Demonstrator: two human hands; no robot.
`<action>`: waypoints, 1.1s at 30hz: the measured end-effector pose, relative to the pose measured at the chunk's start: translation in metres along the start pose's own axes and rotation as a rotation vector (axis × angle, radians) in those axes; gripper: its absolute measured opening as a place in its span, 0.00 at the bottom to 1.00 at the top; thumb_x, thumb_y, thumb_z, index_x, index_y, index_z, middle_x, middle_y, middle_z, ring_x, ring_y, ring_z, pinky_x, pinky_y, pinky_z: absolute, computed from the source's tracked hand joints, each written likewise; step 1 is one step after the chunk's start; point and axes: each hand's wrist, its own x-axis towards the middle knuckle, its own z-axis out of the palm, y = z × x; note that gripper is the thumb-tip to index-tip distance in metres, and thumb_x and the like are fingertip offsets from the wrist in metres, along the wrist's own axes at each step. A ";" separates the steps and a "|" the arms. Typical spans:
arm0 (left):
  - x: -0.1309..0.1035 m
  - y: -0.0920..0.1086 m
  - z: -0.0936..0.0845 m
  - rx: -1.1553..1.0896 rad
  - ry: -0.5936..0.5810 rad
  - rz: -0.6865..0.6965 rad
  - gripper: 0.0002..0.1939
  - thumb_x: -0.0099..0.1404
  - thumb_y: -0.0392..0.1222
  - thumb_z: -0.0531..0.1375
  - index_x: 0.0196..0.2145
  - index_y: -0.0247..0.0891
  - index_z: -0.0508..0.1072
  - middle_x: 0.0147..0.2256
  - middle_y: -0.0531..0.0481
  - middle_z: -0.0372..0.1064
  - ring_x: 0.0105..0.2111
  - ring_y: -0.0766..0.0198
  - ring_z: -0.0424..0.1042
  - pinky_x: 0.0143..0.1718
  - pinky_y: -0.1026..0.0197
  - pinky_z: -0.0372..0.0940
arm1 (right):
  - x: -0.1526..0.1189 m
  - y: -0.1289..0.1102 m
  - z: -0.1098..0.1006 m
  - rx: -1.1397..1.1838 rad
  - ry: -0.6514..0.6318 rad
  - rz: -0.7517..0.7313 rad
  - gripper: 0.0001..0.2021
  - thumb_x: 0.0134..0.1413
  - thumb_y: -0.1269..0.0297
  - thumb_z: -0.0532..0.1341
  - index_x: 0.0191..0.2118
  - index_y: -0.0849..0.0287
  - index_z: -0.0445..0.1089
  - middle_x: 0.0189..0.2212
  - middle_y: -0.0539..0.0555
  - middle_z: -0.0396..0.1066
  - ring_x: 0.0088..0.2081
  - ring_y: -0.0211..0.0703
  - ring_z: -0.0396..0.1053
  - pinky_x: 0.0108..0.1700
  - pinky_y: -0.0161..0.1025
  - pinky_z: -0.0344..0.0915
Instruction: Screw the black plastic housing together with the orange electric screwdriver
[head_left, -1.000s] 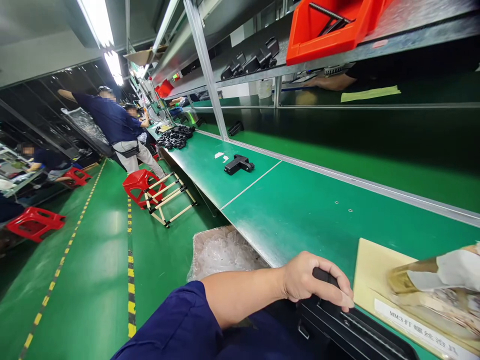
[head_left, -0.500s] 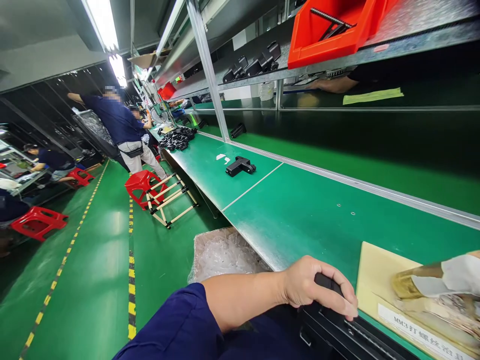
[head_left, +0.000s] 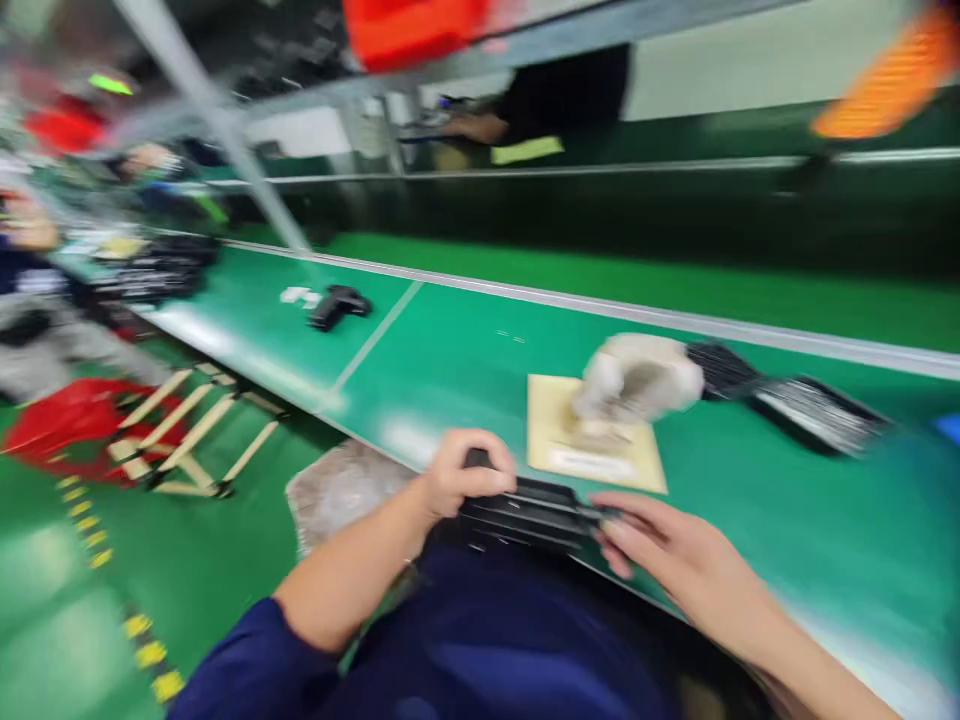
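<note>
Black ribbed part point(head_left: 525, 510) is observed in the head view, lying at the near edge of the green worktop point(head_left: 465, 370), directly over the person's lap. It serves as the landmark for what follows. The whole frame is heavily blurred.

The left hand point(head_left: 465, 478) is seen clasped over the left end of the part, fingers curled down across its top. The right hand point(head_left: 667, 550) is laid at the part's right end, fingers extended and only loosely spread, their tips touching it; a firm grasp cannot be confirmed through the blur.

Just beyond the part, a beige board point(head_left: 592, 450) with a white label is noted on the worktop, and a pale cloth-like bundle point(head_left: 637, 378) is found resting on its far side. Beyond and to the right of the part, dark flat pieces point(head_left: 795, 405) are recorded. Well to the far left, a small black component point(head_left: 337, 303) is seen beside white scraps. Below and left of the part, a box lined with clear plastic point(head_left: 337, 490) is noted on the floor, with a red stool point(head_left: 82, 420) farther left.
</note>
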 end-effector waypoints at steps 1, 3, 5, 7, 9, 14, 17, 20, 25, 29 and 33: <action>-0.001 -0.002 -0.003 -0.026 -0.008 0.021 0.12 0.52 0.44 0.71 0.28 0.35 0.74 0.26 0.47 0.74 0.28 0.61 0.70 0.34 0.59 0.63 | -0.006 0.003 0.001 0.070 -0.022 0.041 0.23 0.58 0.47 0.58 0.44 0.64 0.75 0.20 0.53 0.69 0.23 0.43 0.68 0.29 0.39 0.68; 0.001 -0.008 -0.010 -0.106 -0.040 0.043 0.10 0.55 0.42 0.69 0.30 0.36 0.74 0.27 0.48 0.73 0.29 0.61 0.70 0.34 0.59 0.64 | -0.009 0.011 0.003 0.229 -0.001 0.096 0.24 0.55 0.49 0.62 0.47 0.65 0.72 0.23 0.52 0.69 0.25 0.41 0.69 0.31 0.39 0.69; 0.003 -0.014 -0.015 -0.134 -0.070 0.027 0.08 0.57 0.41 0.68 0.31 0.37 0.73 0.27 0.49 0.71 0.29 0.61 0.70 0.35 0.59 0.64 | -0.007 0.019 0.006 0.344 0.023 0.139 0.25 0.52 0.50 0.64 0.48 0.66 0.70 0.27 0.52 0.70 0.26 0.39 0.69 0.32 0.38 0.70; 0.001 -0.016 -0.015 -0.141 -0.085 0.016 0.08 0.57 0.41 0.68 0.31 0.37 0.73 0.27 0.49 0.71 0.29 0.61 0.70 0.35 0.59 0.65 | -0.006 0.022 0.008 0.400 0.026 0.151 0.24 0.51 0.52 0.65 0.48 0.66 0.70 0.28 0.52 0.69 0.25 0.37 0.68 0.31 0.37 0.69; -0.001 -0.014 -0.013 -0.137 -0.084 0.021 0.08 0.56 0.41 0.68 0.31 0.37 0.73 0.27 0.49 0.70 0.29 0.62 0.69 0.34 0.59 0.65 | -0.007 0.022 0.011 0.420 0.017 0.142 0.23 0.51 0.54 0.65 0.48 0.65 0.70 0.27 0.50 0.68 0.25 0.36 0.68 0.30 0.36 0.69; -0.002 -0.011 -0.012 -0.116 -0.088 0.045 0.08 0.55 0.41 0.68 0.31 0.37 0.73 0.27 0.49 0.70 0.29 0.62 0.69 0.34 0.60 0.65 | -0.009 0.020 0.011 0.447 0.007 0.117 0.22 0.51 0.56 0.65 0.47 0.66 0.70 0.26 0.48 0.66 0.24 0.35 0.67 0.29 0.35 0.68; -0.002 -0.011 -0.013 -0.103 -0.095 0.040 0.08 0.56 0.41 0.68 0.31 0.38 0.73 0.27 0.49 0.70 0.29 0.62 0.69 0.34 0.60 0.65 | -0.009 0.020 0.010 0.431 0.004 0.114 0.22 0.51 0.56 0.65 0.47 0.66 0.71 0.24 0.47 0.66 0.24 0.35 0.66 0.30 0.35 0.67; -0.004 -0.012 -0.014 -0.089 -0.089 0.027 0.08 0.56 0.41 0.68 0.31 0.38 0.74 0.27 0.49 0.70 0.29 0.62 0.69 0.34 0.59 0.65 | -0.009 0.021 0.010 0.421 0.001 0.121 0.22 0.51 0.56 0.65 0.48 0.66 0.71 0.24 0.47 0.67 0.24 0.35 0.66 0.30 0.35 0.67; -0.003 -0.013 -0.014 -0.083 -0.049 -0.006 0.09 0.54 0.43 0.69 0.30 0.38 0.74 0.27 0.49 0.69 0.29 0.61 0.70 0.34 0.59 0.65 | -0.008 0.025 0.014 0.447 0.000 0.128 0.23 0.50 0.54 0.65 0.48 0.66 0.71 0.23 0.47 0.67 0.25 0.37 0.67 0.31 0.37 0.68; -0.003 -0.008 -0.005 -0.079 0.008 -0.063 0.11 0.54 0.45 0.69 0.29 0.37 0.73 0.27 0.48 0.69 0.30 0.60 0.70 0.34 0.59 0.66 | -0.010 0.026 0.014 0.376 0.046 0.105 0.25 0.54 0.51 0.64 0.51 0.65 0.69 0.26 0.49 0.69 0.26 0.38 0.68 0.30 0.37 0.69; -0.007 0.000 -0.013 -0.104 0.156 -0.154 0.11 0.57 0.47 0.67 0.32 0.39 0.72 0.30 0.50 0.68 0.34 0.59 0.70 0.38 0.58 0.68 | -0.008 0.028 -0.021 0.001 0.297 0.054 0.24 0.60 0.53 0.62 0.56 0.63 0.67 0.29 0.50 0.73 0.27 0.37 0.71 0.30 0.34 0.69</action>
